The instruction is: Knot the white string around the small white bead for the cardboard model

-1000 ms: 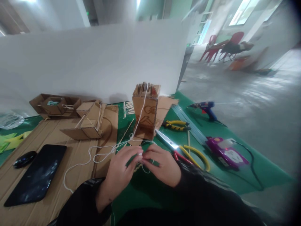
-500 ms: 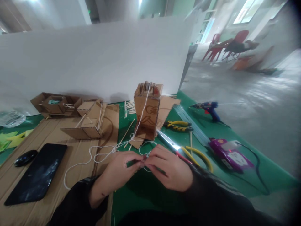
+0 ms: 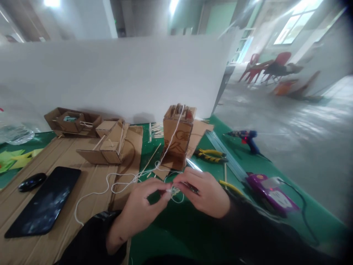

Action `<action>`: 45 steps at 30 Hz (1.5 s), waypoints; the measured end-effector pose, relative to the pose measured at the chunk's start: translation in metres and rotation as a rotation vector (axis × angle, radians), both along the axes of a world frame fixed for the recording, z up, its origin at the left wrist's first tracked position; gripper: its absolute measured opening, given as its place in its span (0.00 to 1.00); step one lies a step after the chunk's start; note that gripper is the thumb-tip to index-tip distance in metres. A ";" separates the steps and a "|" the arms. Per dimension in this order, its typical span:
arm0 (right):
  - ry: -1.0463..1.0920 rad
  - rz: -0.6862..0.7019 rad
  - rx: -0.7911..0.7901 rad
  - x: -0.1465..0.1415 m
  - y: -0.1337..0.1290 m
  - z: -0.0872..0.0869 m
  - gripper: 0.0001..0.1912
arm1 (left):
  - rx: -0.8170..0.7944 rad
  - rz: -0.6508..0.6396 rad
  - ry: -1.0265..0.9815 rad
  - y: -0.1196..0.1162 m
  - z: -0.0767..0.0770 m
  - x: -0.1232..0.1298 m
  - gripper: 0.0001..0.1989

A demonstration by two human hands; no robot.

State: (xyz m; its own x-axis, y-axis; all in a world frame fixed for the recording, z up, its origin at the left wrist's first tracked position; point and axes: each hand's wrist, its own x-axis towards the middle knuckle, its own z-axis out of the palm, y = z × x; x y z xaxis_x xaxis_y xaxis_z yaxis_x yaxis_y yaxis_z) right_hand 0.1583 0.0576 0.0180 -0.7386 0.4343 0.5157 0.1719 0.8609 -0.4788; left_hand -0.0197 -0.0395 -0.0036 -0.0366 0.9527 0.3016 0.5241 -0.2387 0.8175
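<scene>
White string (image 3: 121, 180) lies in loose loops over the table and runs up the front of a cardboard tower (image 3: 178, 138) to its top. My left hand (image 3: 146, 206) pinches the string between thumb and forefinger. Close beside it, my right hand (image 3: 205, 191) has its fingertips closed on the string too, with a small loop hanging below. The exact spot between the fingertips is too small to make out. Scissors (image 3: 194, 164) lie partly hidden behind my right hand.
Yellow-black pliers (image 3: 211, 155), glue sticks (image 3: 227, 154), a blue glue gun (image 3: 248, 139) and a purple power strip (image 3: 271, 193) are at the right. Cardboard models (image 3: 110, 145), a black tablet (image 3: 45, 202) and a mouse (image 3: 32, 182) are at the left. A white panel (image 3: 124, 73) stands behind.
My right hand has shifted slightly right and up over the scissors. My fingertips have parted a little, showing more string between them. The whole view has tilted slightly.
</scene>
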 end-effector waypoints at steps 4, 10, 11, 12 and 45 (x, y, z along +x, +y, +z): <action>0.027 -0.028 -0.053 -0.007 0.002 0.000 0.06 | 0.070 0.049 -0.022 0.000 -0.001 0.000 0.10; 0.063 -0.151 -0.104 -0.025 -0.006 -0.010 0.06 | 0.090 0.103 -0.060 0.003 -0.006 0.001 0.14; 0.068 -0.166 -0.096 -0.027 -0.007 -0.012 0.06 | 0.084 0.106 -0.061 0.003 -0.007 0.001 0.14; 0.070 -0.180 -0.084 -0.030 -0.007 -0.013 0.06 | 0.082 0.113 -0.062 0.004 -0.008 0.001 0.14; 0.086 -0.142 -0.212 -0.031 -0.004 -0.017 0.05 | 0.010 0.104 -0.499 0.008 -0.020 0.001 0.05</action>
